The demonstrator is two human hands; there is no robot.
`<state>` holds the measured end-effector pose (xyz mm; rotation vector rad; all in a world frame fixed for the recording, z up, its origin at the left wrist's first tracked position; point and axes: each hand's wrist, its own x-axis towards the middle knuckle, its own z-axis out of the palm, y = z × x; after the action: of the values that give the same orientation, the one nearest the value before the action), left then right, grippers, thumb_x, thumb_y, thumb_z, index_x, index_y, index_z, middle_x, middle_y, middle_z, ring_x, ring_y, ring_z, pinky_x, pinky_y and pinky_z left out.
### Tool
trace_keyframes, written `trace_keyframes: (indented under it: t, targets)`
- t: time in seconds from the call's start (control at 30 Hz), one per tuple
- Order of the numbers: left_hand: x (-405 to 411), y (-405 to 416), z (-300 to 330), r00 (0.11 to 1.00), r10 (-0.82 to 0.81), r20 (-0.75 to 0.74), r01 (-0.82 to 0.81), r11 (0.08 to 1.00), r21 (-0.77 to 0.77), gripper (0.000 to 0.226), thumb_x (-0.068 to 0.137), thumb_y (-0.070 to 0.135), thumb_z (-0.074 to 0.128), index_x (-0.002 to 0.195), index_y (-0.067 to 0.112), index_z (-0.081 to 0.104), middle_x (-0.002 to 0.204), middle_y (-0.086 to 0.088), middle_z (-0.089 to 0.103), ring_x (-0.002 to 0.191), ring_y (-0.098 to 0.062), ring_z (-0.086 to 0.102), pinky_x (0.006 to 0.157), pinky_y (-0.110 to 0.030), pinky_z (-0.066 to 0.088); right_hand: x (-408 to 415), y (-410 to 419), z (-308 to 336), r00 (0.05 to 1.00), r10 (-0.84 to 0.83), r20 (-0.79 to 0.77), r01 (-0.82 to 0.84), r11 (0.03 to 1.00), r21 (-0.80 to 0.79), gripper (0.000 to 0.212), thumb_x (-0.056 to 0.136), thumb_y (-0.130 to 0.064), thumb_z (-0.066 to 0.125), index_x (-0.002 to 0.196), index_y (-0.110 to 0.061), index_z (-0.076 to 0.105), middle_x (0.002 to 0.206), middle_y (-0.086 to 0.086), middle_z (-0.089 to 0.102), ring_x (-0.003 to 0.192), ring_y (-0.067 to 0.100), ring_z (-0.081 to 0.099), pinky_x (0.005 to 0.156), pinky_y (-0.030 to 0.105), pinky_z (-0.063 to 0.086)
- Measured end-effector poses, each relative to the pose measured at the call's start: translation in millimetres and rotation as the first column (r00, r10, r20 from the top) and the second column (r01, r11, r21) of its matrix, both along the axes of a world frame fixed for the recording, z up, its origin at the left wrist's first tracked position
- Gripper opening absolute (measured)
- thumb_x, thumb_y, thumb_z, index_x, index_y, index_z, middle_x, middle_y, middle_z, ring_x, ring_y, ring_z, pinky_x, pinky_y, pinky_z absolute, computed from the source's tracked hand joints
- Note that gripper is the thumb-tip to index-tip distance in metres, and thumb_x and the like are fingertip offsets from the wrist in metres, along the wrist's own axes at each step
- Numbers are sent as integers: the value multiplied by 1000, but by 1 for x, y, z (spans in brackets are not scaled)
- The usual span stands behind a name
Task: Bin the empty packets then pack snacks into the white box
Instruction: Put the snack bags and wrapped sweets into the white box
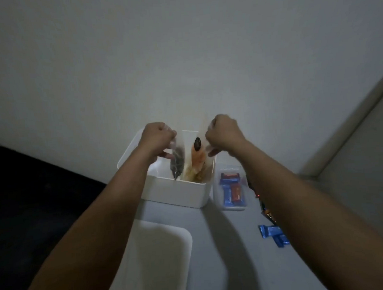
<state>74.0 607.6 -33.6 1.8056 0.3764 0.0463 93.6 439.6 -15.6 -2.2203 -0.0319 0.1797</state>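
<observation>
The room is dim, with a plain pale wall (182,57) behind a light grey table (230,241) and a dark area to the left of it. On the table, close to the wall, stands the white box (173,194), open at the top. Both arms reach forward over it. The left hand (157,138) is closed in a fist on the upper edge of a clear packet (177,165) with dark content, and the lower end of this packet hangs down inside the box. The right hand (224,133) is also closed, gripping the top of a second clear packet (197,160) that holds orange and yellow snacks with one dark piece; its bottom part is also inside the box, just beside the first packet.

To the right of the box, touching or almost touching its side, lies a clear bag of blue and orange bars (232,189). Nearer to the camera, on the right, there are loose blue wrappers (273,234) on the table, partly hidden by the right forearm, and a dark printed packet (268,213) just above them. In front of the box, at the near edge, a white lid or tray (160,255) lies flat; I cannot tell which it is
</observation>
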Motion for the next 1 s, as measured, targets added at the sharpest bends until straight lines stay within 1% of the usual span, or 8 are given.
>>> trace_keyframes:
  t: [0.13,0.23,0.37,0.57,0.7,0.77,0.9,1.0]
  targets:
    - [20,7,-34,997,76,-20,-78,994,-72,8,87,8,55,80,11,53,91,-20,70,70,-29,68,61,-49,60,3,21,-38,999,-38,-6,36,986,-166,10,84,-7,55,93,-4,55,102,19,64,84,31,65,60,24,45]
    - [34,11,-46,987,158,3,-157,983,-96,12,86,9,56,75,11,53,91,-22,69,73,-29,69,58,-45,60,6,26,-58,997,-56,-53,46,981,-187,14,84,-6,58,97,-4,55,110,20,64,101,35,62,68,26,42]
    - [47,17,-52,983,181,18,-180,982,-55,7,88,7,57,88,2,61,93,-18,68,82,-31,69,53,-35,59,16,28,-73,984,-87,-152,63,986,-157,19,77,-5,68,84,-5,51,98,17,61,89,39,67,76,42,59]
    - [47,12,-87,994,60,-89,-52,994,92,8,88,8,57,85,3,62,91,-17,69,81,-31,70,62,-39,61,23,30,-84,976,-131,-171,102,980,-170,10,81,-6,59,88,-3,52,105,21,62,83,41,68,73,45,60]
    - [43,5,-113,992,-7,-130,38,970,241,9,86,9,58,85,2,63,88,-17,69,76,-32,70,67,-44,62,23,29,-92,977,-116,-180,71,969,-238,28,84,-11,62,109,-1,57,111,18,62,94,33,65,65,30,52]
    - [43,3,-119,987,-39,-153,88,942,324,7,82,8,60,82,2,63,84,-16,68,73,-31,70,67,-47,61,22,29,-93,977,-99,-189,48,966,-256,33,84,-12,66,113,0,55,105,15,60,88,29,61,59,24,45]
    - [46,1,-121,952,-170,-256,261,889,377,7,79,9,65,81,2,66,89,-17,69,80,-29,68,69,-38,61,26,30,-93,986,-105,-131,61,950,-305,48,76,-13,75,117,-3,51,112,15,61,97,31,62,70,30,48]
    - [46,-2,-123,899,-267,-346,384,862,332,34,88,33,62,87,0,70,90,-15,72,80,-25,67,66,-29,51,26,30,-93,985,-68,-158,7,933,-360,51,80,-15,74,122,-4,48,116,15,58,98,32,60,71,31,46]
